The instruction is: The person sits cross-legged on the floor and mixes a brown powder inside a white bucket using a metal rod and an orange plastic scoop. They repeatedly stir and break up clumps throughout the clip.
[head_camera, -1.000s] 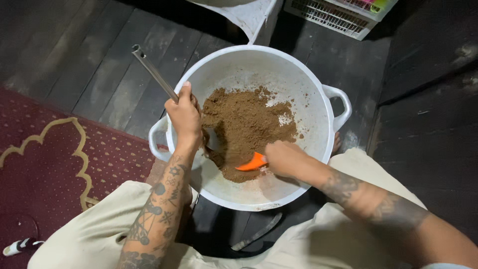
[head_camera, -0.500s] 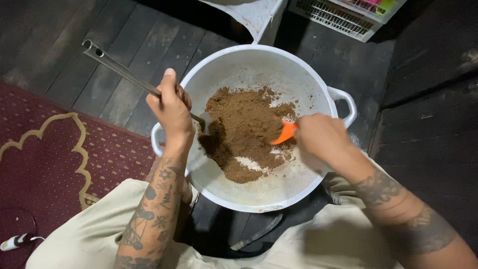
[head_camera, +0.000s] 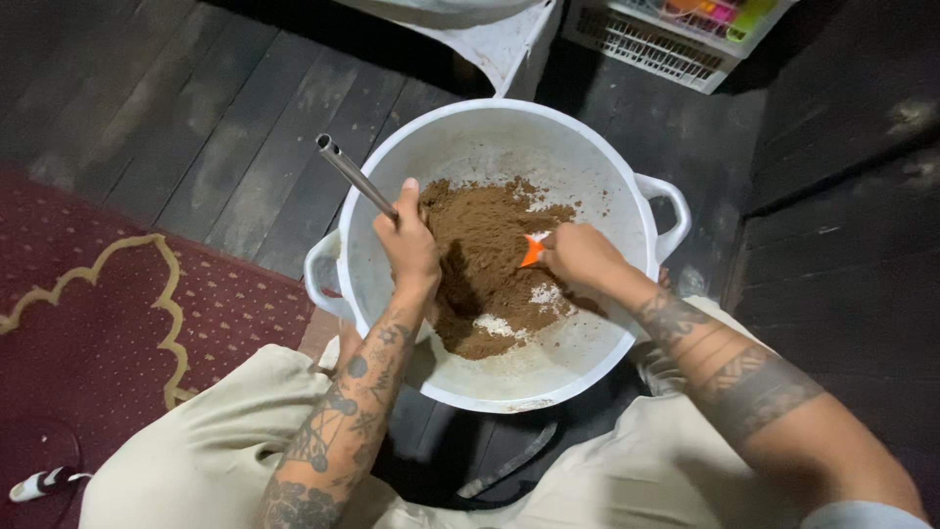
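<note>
Head view: basin [head_camera: 607, 157] on dark plank floor [head_camera: 196, 127]; rug [head_camera: 117, 313] at 9 o'clock, basket [head_camera: 666, 44] at 1. Left hand [head_camera: 409, 245] clenches metal rod [head_camera: 354, 174]; right hand [head_camera: 580, 255] clenches orange scoop [head_camera: 533, 252] in brown powder [head_camera: 485, 245].

Dark, worn wooden floorboards [head_camera: 186, 127] run across the far left of the scene. At the near left lies a dark red carpet [head_camera: 88, 323] with a curling gold border line and a fine dotted pattern. At its near left corner rests a small black and white object [head_camera: 39, 483], too small to tell what it is. At the far right stands a white plastic lattice basket [head_camera: 656, 44] holding brightly coloured items. Far centre, a pale worn piece of furniture [head_camera: 499, 44] reaches the top edge.
</note>
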